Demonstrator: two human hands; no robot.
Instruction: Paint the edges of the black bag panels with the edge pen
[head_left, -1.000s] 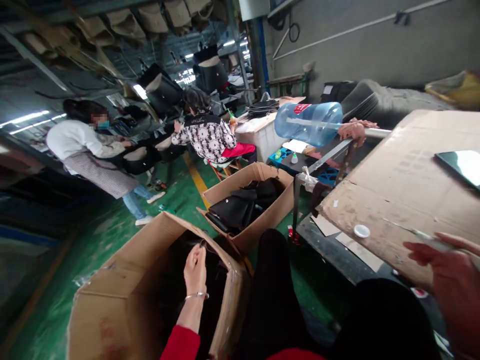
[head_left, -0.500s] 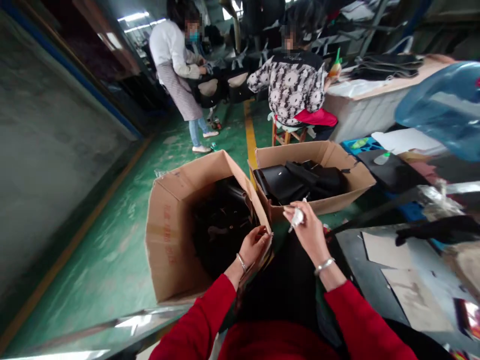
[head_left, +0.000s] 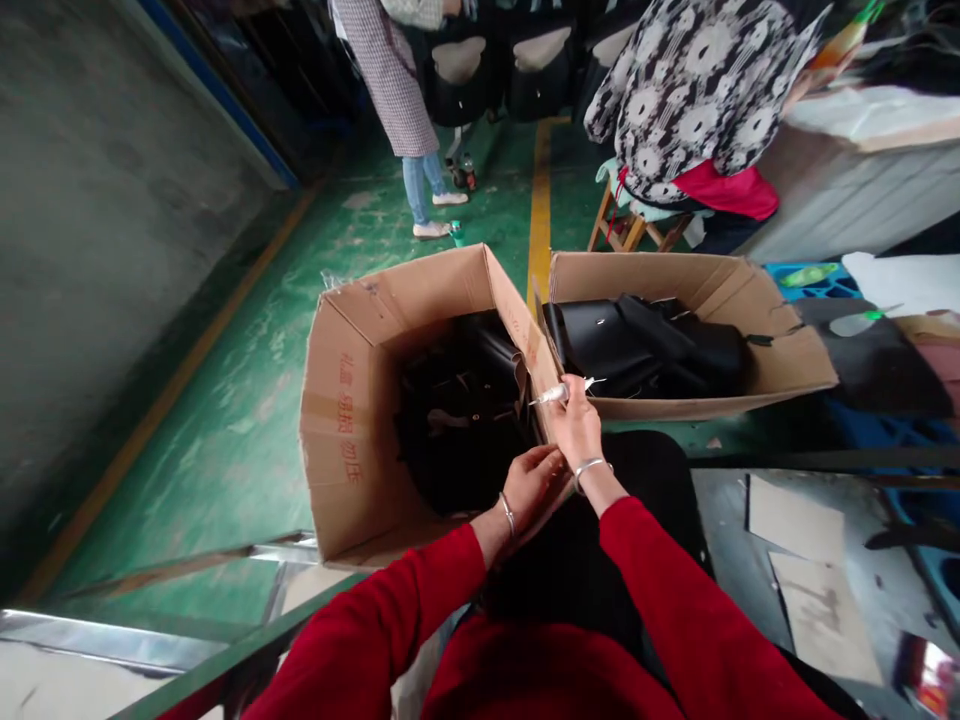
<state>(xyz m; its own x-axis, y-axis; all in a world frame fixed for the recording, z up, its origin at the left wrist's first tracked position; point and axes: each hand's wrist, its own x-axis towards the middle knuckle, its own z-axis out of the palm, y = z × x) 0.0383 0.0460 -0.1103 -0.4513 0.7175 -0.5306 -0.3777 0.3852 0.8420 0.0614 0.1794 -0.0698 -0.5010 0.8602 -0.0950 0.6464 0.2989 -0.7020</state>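
Note:
My right hand [head_left: 576,428] is closed around a small white tube [head_left: 553,395] with a thin pointed tip, over the right rim of an open cardboard box [head_left: 341,420]. Just below it, my left hand [head_left: 532,478] has its fingers closed on that same rim, close to the right hand. Inside the box lie black leather-like pieces [head_left: 465,440], one with a strap and a small metal stud. A second cardboard box [head_left: 787,375], to the right, holds more folded black pieces [head_left: 652,345].
A co-worker in a checked apron [head_left: 390,85] stands ahead; another in a flowered top [head_left: 697,90] sits on a wooden stool [head_left: 637,232]. Black bags [head_left: 540,75] hang or stand between them. Right of my lap is a grey work surface [head_left: 720,510] with cardboard pieces [head_left: 795,520].
My right hand has moved left and down to the first box's rim, bringing the white tube close to my left hand. The view has tilted downward.

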